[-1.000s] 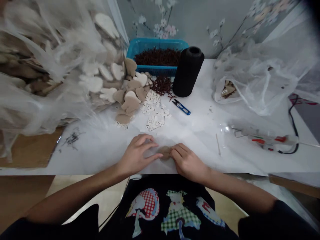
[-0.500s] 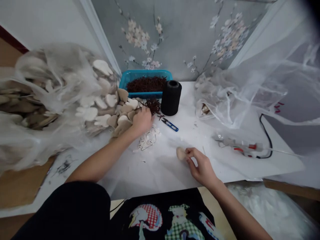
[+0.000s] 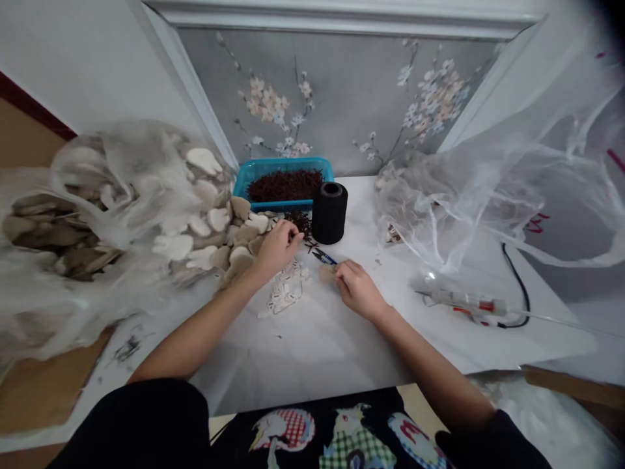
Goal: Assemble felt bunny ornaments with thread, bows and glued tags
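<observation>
My left hand [image 3: 279,249] is closed in a pinch just in front of a small heap of dark brown strips [image 3: 299,221]. A dark bit shows at its fingertips, too small to make out. Between thumb and fingers, my right hand [image 3: 357,288] grips a flat beige felt piece [image 3: 326,273] by one edge. Blue thread snips [image 3: 324,256] lie just beyond that piece, partly covered by the right hand. Behind them stands a black thread cone [image 3: 329,215]. Small white pieces on a string [image 3: 286,290] lie in front of my left hand.
A blue tray [image 3: 239,187] of brown strips stands at the back. Beige and white felt shapes [image 3: 200,228] spill from a plastic bag on the left. To the right are another clear bag [image 3: 415,189] and a glue gun [image 3: 461,301] with a black cord.
My right hand has moved left and away from me with the felt piece, nearing the snips. My left hand has lifted slightly and its fingers have drawn into a pinch. The view has tilted up.
</observation>
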`<state>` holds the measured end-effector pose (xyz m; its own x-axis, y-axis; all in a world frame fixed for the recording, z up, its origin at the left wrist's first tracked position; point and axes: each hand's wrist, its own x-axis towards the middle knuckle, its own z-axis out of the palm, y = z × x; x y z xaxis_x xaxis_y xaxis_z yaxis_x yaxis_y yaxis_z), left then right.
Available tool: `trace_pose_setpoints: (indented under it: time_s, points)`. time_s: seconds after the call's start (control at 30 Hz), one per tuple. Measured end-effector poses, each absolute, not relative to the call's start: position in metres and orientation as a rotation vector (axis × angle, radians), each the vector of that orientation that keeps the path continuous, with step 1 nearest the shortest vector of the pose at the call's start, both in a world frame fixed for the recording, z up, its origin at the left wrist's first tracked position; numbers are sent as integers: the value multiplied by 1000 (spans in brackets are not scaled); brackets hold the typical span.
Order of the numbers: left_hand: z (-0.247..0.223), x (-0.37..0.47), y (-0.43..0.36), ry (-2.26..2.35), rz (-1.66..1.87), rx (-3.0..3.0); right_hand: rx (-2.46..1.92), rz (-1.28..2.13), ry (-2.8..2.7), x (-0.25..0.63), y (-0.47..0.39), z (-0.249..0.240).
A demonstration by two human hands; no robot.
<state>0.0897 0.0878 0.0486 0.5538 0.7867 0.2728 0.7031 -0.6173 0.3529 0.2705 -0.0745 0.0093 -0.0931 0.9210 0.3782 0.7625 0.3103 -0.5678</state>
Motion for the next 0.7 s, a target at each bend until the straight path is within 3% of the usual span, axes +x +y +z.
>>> trace_pose_setpoints:
  time_s: [0.07,0.23,0.47,0.7]
  points:
    - [48,103,97,1205,623,2694,-1496,285,-1909,269,-63,2]
    - [34,124,123,1085,263,2831,-1548,256,-1941,271,-76,-5]
    - [34,86,155,956,124,2925,-1627,357,-1820,282,-100,10]
    - [54,63,153,1117,91,2934,-1363,520,-1746,258,-37,26]
